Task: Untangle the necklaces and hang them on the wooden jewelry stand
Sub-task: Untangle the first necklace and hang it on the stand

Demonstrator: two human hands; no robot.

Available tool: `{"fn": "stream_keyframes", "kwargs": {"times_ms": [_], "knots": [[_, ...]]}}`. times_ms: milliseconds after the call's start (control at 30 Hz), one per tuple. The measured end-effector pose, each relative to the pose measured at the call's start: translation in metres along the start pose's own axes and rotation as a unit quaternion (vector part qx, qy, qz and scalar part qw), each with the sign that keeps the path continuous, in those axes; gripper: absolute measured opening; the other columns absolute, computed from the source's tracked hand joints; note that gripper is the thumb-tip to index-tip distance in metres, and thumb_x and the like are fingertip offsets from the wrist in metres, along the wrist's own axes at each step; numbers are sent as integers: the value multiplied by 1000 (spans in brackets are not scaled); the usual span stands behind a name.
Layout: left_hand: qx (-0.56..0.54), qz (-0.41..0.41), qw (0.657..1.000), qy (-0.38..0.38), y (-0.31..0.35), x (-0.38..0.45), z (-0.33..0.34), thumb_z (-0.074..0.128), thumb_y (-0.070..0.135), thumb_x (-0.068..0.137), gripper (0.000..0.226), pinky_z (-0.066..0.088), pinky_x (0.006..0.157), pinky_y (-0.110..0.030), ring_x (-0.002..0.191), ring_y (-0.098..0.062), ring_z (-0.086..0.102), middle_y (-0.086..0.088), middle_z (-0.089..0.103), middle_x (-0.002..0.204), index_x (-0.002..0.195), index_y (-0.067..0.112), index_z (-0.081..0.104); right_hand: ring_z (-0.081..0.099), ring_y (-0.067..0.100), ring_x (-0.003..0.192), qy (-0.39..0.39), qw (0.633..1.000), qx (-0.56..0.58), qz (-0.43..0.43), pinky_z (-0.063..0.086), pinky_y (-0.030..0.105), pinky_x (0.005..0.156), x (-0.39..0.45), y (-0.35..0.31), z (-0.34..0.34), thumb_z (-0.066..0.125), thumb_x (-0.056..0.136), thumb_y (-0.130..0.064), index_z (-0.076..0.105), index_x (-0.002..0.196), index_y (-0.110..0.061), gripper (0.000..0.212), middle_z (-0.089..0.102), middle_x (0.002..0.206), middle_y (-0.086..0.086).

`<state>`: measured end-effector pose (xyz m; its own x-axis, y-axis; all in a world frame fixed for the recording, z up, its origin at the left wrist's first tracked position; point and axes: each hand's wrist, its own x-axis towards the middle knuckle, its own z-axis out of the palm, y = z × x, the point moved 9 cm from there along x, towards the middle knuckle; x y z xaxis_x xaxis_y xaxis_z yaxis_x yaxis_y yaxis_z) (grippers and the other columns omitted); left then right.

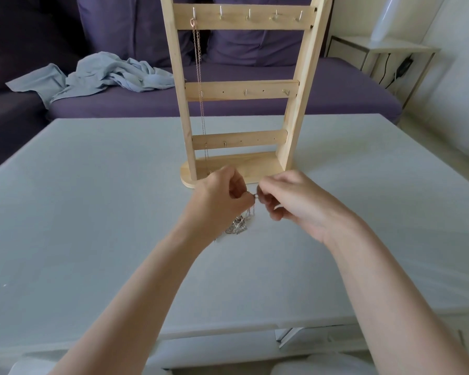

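Head view: left hand [222,196] and right hand [290,201] are both pinching a silver necklace tangle [238,223] just in front of the wooden jewelry stand [238,90], its chains trailing onto the desk [92,212]; a rose-gold necklace [198,63] is hanging from the stand's top-left hook.

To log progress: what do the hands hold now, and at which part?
Both the left hand and right hand pinch the silver chain at its top end; the tangle hangs below.
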<state>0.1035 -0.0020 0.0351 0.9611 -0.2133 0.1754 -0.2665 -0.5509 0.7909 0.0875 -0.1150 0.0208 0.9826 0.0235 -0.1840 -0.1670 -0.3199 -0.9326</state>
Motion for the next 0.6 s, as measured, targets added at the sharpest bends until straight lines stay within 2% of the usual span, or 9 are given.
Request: {"fn": "stream_keyframes", "kwargs": {"times_ms": [33,100,167,233,300,400,600], "knots": [[-18,-14,1000,5,-3,0,0,62,6,81,22,47,62,-19,65,-15,57,3,56,69,69,17,48,40,16,59,-27,999,24,12,34,24,52,0,1,6,42,86,-8,48,65,-8,22,45,62,3],[-162,-86,983,0,-13,-1,2,57,3,85,17,54,67,-25,64,-11,59,-3,60,75,73,12,49,41,16,57,-55,994,87,24,33,25,51,0,1,11,38,87,-6,47,63,-8,25,46,60,3],[-309,-144,940,-12,-20,-3,5,53,2,88,15,53,59,-20,61,-7,59,-3,62,75,76,10,51,42,16,55,-74,987,142,21,34,26,52,0,-3,11,41,88,-10,47,60,-10,29,46,58,1],[-347,-150,925,-23,-20,-3,6,52,5,91,16,49,55,-16,57,-6,56,1,62,68,76,11,52,45,13,56,-71,984,162,-5,35,24,53,0,-8,7,51,90,-15,52,59,-13,31,48,61,-1],[-331,-135,933,-40,-16,-4,7,53,5,92,17,48,54,-16,55,-6,53,3,61,61,76,12,53,48,10,56,-37,985,168,-31,39,20,53,0,-10,0,60,88,-11,58,63,-13,25,52,64,-1],[-261,-107,959,-42,-13,-4,7,55,3,90,15,49,53,-16,51,-6,50,3,61,58,78,12,54,52,9,57,11,984,175,-38,43,16,52,1,-6,-9,62,85,-2,60,74,-6,12,60,66,1],[-137,-4,990,31,4,-2,-3,48,4,90,20,33,45,-17,41,-6,38,9,51,45,76,17,43,52,10,56,45,981,186,-24,44,16,53,2,-4,-14,66,79,6,59,80,-8,16,63,67,5]]}}
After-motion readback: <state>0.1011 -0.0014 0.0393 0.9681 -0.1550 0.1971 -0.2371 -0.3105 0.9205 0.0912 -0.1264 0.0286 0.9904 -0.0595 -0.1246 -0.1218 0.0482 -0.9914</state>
